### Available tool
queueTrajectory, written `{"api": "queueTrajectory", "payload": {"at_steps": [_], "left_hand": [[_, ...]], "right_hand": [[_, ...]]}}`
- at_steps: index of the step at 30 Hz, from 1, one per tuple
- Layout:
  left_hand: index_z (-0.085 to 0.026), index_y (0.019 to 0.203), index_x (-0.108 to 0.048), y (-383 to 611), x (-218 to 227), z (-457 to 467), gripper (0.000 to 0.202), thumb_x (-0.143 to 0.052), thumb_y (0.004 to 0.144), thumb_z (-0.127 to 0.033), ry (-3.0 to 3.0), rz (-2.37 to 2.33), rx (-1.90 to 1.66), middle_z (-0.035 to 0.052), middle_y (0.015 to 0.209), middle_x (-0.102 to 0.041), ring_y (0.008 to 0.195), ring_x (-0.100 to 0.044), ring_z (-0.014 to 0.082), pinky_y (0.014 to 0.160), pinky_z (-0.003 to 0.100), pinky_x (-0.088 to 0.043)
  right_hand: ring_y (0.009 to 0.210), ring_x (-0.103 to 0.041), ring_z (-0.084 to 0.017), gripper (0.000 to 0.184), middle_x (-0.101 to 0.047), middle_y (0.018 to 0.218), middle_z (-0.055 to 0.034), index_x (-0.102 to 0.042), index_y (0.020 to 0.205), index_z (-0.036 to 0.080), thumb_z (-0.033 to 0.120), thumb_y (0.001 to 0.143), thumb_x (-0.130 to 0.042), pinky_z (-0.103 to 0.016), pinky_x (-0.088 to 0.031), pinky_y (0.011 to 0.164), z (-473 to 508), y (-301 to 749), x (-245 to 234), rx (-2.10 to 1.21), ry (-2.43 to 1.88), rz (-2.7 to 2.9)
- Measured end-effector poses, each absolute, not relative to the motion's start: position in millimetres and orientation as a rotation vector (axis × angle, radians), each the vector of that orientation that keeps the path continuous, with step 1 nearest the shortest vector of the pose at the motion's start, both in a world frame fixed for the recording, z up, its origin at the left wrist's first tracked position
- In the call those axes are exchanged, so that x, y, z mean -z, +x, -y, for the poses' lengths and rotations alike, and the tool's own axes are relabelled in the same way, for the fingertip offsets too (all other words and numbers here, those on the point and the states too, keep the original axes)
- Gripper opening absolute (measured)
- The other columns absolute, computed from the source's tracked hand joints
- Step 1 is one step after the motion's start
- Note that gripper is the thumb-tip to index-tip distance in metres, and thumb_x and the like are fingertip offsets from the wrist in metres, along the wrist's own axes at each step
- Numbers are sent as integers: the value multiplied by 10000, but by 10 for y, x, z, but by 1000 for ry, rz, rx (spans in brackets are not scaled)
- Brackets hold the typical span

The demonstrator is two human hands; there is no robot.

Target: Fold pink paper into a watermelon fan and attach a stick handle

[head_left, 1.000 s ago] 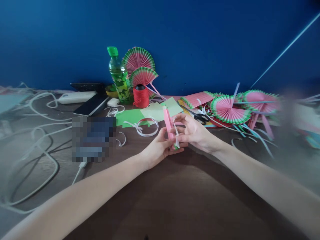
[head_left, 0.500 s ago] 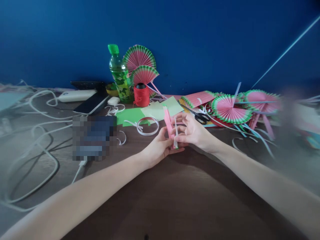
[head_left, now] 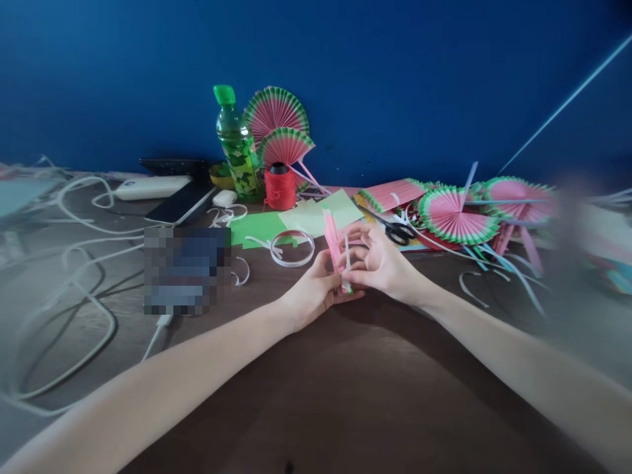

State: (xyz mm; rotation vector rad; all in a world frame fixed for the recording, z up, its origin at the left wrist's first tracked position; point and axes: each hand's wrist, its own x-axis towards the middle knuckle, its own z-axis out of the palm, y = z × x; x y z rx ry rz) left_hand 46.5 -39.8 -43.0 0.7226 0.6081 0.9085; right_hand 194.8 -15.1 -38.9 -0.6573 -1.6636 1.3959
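Observation:
Between my hands stands a narrow folded strip of pink paper with green at its ends, tilted a little to the left. My left hand is closed around its lower part from the left. From the right, my right hand pinches a thin whitish strip, possibly tape, against the lower end of the paper. Fingers of both hands hide part of the paper. Just left of them lies a roll of clear tape. Black-handled scissors lie behind my right hand.
Green paper sheets lie behind the tape. A drink bottle, a red thread spool and pleated pink fans stand by the blue wall. More fans lie to the right. At left are a blurred-out phone and white cables.
My right thumb and fingers have shifted slightly at the lower end of the folded paper. Both hands otherwise stay in place, and the surroundings look the same.

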Motion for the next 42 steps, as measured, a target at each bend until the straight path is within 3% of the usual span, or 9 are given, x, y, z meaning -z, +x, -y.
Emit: {"api": "queueTrajectory", "payload": {"at_steps": [5,11,18,24,31,37,42], "left_hand": [[-214,969,-426,465,437,394,311,-551,743,-41,730,-618,-915,8,980,-537,750,-577,104,809,403,-485],[-212,965,-427,481,433,400,354,-518,707,13,703,-647,-933,-5,923,-547,693,-572,86,799,384,-490],[-218,971,-429,461,427,377,357,-444,718,34,691,-648,-895,-17,834,-564,624,-570,77,748,349,-504],[-223,1000,-426,448,435,350,374,-410,715,19,632,-602,-882,-14,832,-585,621,-589,91,788,398,-493],[-204,981,-438,452,409,353,373,-397,678,11,619,-615,-887,1,821,-608,595,-577,94,780,380,-478],[-203,1012,-459,428,410,359,457,-409,614,17,609,-547,-876,13,867,-627,785,-616,144,876,410,-420],[-217,1076,-464,427,475,366,545,-549,620,68,715,-499,-872,22,976,-634,898,-608,150,946,381,-367]], "right_hand": [[855,-556,-107,531,-375,1110,-19,-385,1046,290,99,649,-682,-259,-549,657,161,1951,379,-1419,-642,1692],[913,-544,-125,548,-358,1173,-32,-379,1084,298,99,666,-670,-291,-559,695,187,1956,392,-1412,-629,1749],[794,-597,-105,575,-475,1024,-7,-333,1128,314,71,702,-633,-322,-563,723,177,1975,459,-1443,-605,1800],[913,-588,-142,589,-462,1064,-23,-321,1147,314,66,705,-622,-333,-563,745,161,1981,461,-1425,-583,1808],[1059,-522,-178,570,-411,1133,-46,-340,1139,297,75,698,-623,-336,-544,794,169,1984,466,-1241,-616,1874],[1042,-534,-187,569,-470,1116,-61,-341,1149,286,99,697,-632,-341,-535,781,157,1982,477,-1201,-674,1892],[1080,-512,-190,578,-489,1074,-47,-350,1141,289,72,682,-626,-346,-510,818,139,1982,483,-1147,-673,1874]]}}
